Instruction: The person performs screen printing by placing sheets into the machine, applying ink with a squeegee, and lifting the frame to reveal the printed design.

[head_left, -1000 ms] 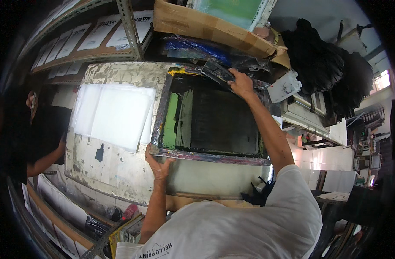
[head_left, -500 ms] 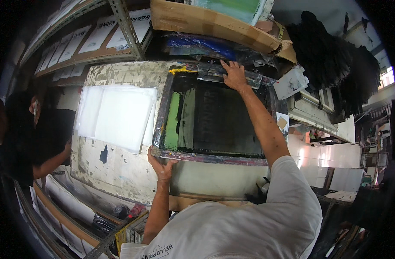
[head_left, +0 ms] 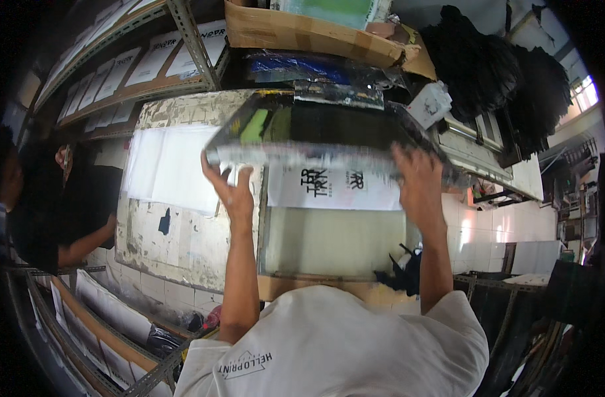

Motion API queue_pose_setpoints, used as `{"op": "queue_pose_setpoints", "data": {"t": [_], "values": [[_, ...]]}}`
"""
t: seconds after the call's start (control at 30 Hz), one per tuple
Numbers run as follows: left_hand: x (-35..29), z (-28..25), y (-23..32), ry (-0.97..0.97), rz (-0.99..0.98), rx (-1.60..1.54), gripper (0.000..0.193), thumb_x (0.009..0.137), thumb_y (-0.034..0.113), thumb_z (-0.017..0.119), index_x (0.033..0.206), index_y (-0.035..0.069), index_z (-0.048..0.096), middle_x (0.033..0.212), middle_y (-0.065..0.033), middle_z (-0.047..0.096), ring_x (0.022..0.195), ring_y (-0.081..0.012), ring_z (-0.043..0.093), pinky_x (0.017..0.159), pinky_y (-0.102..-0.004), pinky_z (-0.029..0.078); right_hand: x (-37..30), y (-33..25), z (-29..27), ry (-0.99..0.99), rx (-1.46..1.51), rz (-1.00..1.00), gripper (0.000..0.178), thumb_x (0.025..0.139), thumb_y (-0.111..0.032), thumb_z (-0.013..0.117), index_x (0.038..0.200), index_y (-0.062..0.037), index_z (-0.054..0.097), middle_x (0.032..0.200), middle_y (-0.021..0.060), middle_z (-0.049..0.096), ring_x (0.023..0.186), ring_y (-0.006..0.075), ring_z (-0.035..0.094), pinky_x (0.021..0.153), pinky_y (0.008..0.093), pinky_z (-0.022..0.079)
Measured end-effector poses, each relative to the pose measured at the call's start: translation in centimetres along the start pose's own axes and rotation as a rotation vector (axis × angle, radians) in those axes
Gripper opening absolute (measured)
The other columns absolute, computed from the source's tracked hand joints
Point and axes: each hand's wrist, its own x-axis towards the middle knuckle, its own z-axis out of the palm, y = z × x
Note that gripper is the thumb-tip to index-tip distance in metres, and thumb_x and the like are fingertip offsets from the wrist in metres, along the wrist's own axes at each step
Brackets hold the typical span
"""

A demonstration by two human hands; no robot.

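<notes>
A dark screen printing frame (head_left: 335, 122) is tilted, its near edge raised and blurred by motion. My left hand (head_left: 235, 195) grips its near left corner, thumb and fingers apart around the edge. On the near right side of the frame, my right hand (head_left: 418, 178) closes over the edge, its fingertips partly smeared. Under the raised edge lies a white sheet (head_left: 375, 197) bearing black print, on a pale board (head_left: 335, 238). A paint-stained bar (head_left: 339, 94) lies across the frame's far edge.
Left of the frame, a stack of white sheets (head_left: 167, 169) lies on a stained table (head_left: 190, 255). At the far left, a person in dark clothes (head_left: 41, 205) sits near a shelf rack (head_left: 197, 46). A cardboard box (head_left: 329, 40) stands behind; black cloth (head_left: 474, 63) hangs at right.
The frame's near edge has risen from the board, exposing the printed sheet. My right hand has moved from the bar at the far side to the frame's near right edge.
</notes>
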Motion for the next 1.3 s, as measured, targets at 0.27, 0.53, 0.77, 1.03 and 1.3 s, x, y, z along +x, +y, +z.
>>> {"op": "queue_pose_setpoints", "data": {"t": [0.27, 0.53, 0.77, 1.03, 1.3], "values": [[-5.9, 2.0, -9.9, -0.271, -0.215, 1.035, 0.095, 0.067, 0.046, 0.087, 0.134, -0.007, 0.045, 0.139, -0.0231, 0.046, 0.125, -0.0429, 0.047, 0.103, -0.0517, 0.042, 4.6, 2.3, -1.9, 0.203, 0.095, -0.084, 0.064, 0.084, -0.003, 0.066, 0.144, -0.0102, 0.046, 0.132, 0.0160, 0.054, 0.130, 0.0318, 0.044, 0.110, 0.0511, 0.024], [-6.9, 2.1, -13.1, -0.218, -0.147, 0.987, 0.035, 0.065, 0.015, 0.078, 0.093, -0.002, 0.065, 0.117, -0.0189, 0.055, 0.107, -0.0413, 0.055, 0.086, -0.0509, 0.051, 5.1, 2.7, -2.2, 0.219, 0.148, -0.081, 0.060, 0.084, -0.004, 0.064, 0.142, -0.0102, 0.049, 0.129, 0.0151, 0.056, 0.127, 0.0296, 0.045, 0.109, 0.0494, 0.024], [-5.9, 2.0, -14.5, -0.103, -0.093, 0.617, 0.021, 0.073, 0.009, 0.066, 0.090, -0.004, 0.064, 0.090, -0.0201, 0.064, 0.079, -0.0328, 0.066, 0.067, -0.0447, 0.056, 6.6, 3.3, -1.2, 0.259, 0.156, -0.152, 0.059, 0.084, -0.005, 0.063, 0.141, -0.0113, 0.050, 0.128, 0.0133, 0.056, 0.125, 0.0286, 0.046, 0.106, 0.0462, 0.025], [-5.3, -5.1, -9.2, -0.133, -0.476, 0.053, 0.046, 0.085, 0.007, 0.064, 0.129, -0.005, 0.055, 0.099, -0.0143, 0.069, 0.073, -0.0208, 0.068, 0.050, -0.0330, 0.058, 8.2, 4.9, -2.7, 0.184, 0.084, -0.081, 0.058, 0.087, -0.011, 0.064, 0.143, -0.0152, 0.049, 0.137, 0.0133, 0.053, 0.132, 0.0299, 0.042, 0.110, 0.0490, 0.022], [-20.6, -31.4, -7.1, 0.176, -0.561, -0.031, 0.036, 0.092, 0.015, 0.064, 0.124, -0.001, 0.061, 0.099, -0.0062, 0.068, 0.079, -0.0140, 0.064, 0.062, -0.0278, 0.053, 9.2, 5.7, -2.3, 0.211, 0.070, -0.114, 0.058, 0.087, -0.017, 0.066, 0.143, -0.0194, 0.050, 0.133, 0.0156, 0.058, 0.129, 0.0313, 0.047, 0.108, 0.0498, 0.024]]}}
